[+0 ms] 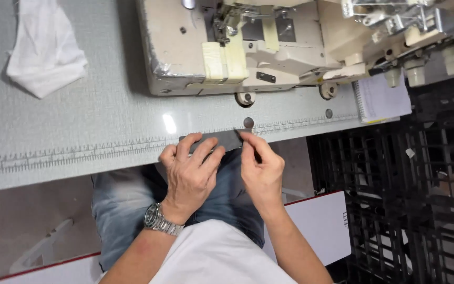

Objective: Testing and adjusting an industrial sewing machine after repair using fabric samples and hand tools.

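A cream-coloured industrial sewing machine (248, 47) with worn paint stands at the far edge of the grey work table (95, 121), towards its right side. A crumpled white cloth (43, 44) lies near the far left corner of the table. Along the near edge of the table runs a printed ruler strip (80, 152). A white spiral-bound notebook (379, 100) rests on the right edge of the table, partly under the machine. To the right of the table stand stacked black plastic crates (421, 200). Under the table, near the floor, a white board with a red edge (319, 223) is visible.
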